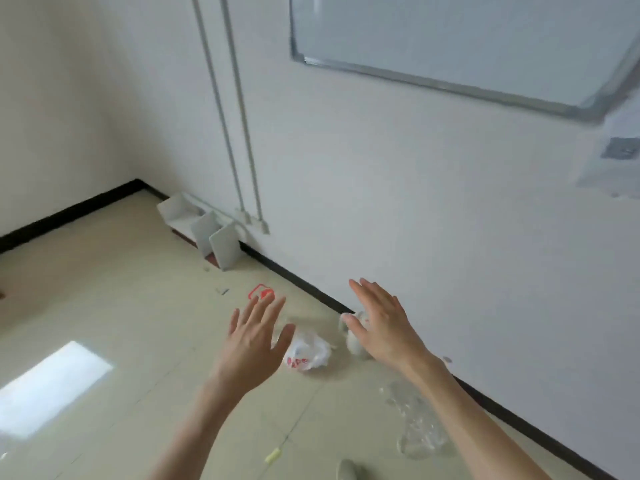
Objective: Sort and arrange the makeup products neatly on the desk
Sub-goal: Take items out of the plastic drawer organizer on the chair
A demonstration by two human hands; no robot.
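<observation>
No desk and no makeup products show in this view; the camera looks at a beige tiled floor and a white wall. My left hand [254,336] is raised in front of me with its fingers spread and straight, holding nothing. My right hand [379,322] is raised beside it, palm down, fingers straight and together, also empty. Both hands hover in the air above the floor.
A crumpled white plastic bag with red print [306,353] lies on the floor below my hands. A red and white wrapper [261,292] lies farther off. White panels [214,239] lean against the wall under two pipes. A whiteboard [467,46] hangs at upper right. Clear plastic [417,424] lies near the skirting.
</observation>
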